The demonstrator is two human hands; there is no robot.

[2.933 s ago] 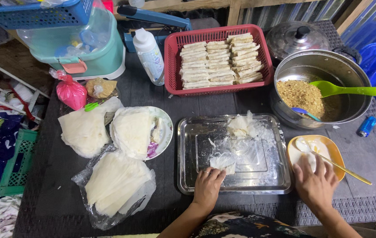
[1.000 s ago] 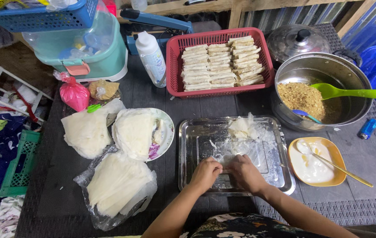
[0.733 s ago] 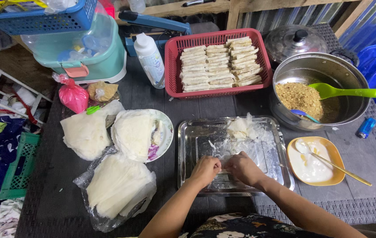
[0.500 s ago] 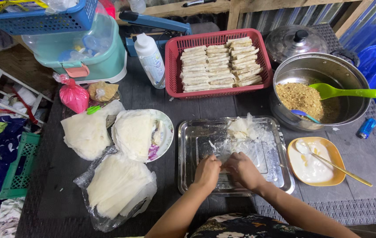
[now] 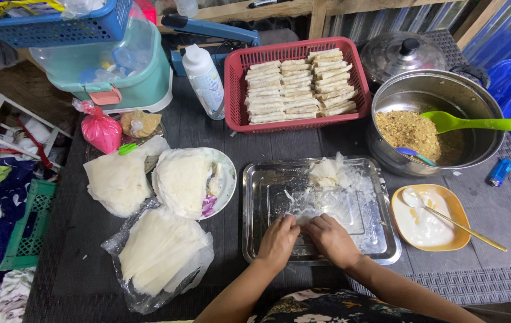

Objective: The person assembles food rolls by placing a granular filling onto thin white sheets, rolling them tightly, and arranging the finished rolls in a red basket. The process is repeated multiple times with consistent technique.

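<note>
Fingertips of both hands curled down and pressed together on a thin translucent wrapper (image 5: 321, 206) lying flat near the front of the steel tray (image 5: 255, 206); left hand (image 5: 277, 235) and right hand (image 5: 332, 237) side by side, knuckles nearly touching, thumbs tucked under. Looks like the folding or rolling stage of a filled wrapper, the near edge being turned over; whether filling sits inside is hidden by the fingers. Next move likely needs an even forward roll with light pressure so the sheet does not tear. Spare scraps of wrapper (image 5: 327, 172) sit at the tray's far edge. Right of the tray, an orange dish of white paste (image 5: 426, 218); beyond it the pot of brown crumbly filling (image 5: 414, 128); finished rolls in the red basket (image 5: 237, 84). Against 2.9 s ago: right hand then rested at the orange dish, left alone on the tray; now both have met on the wrapper
</note>
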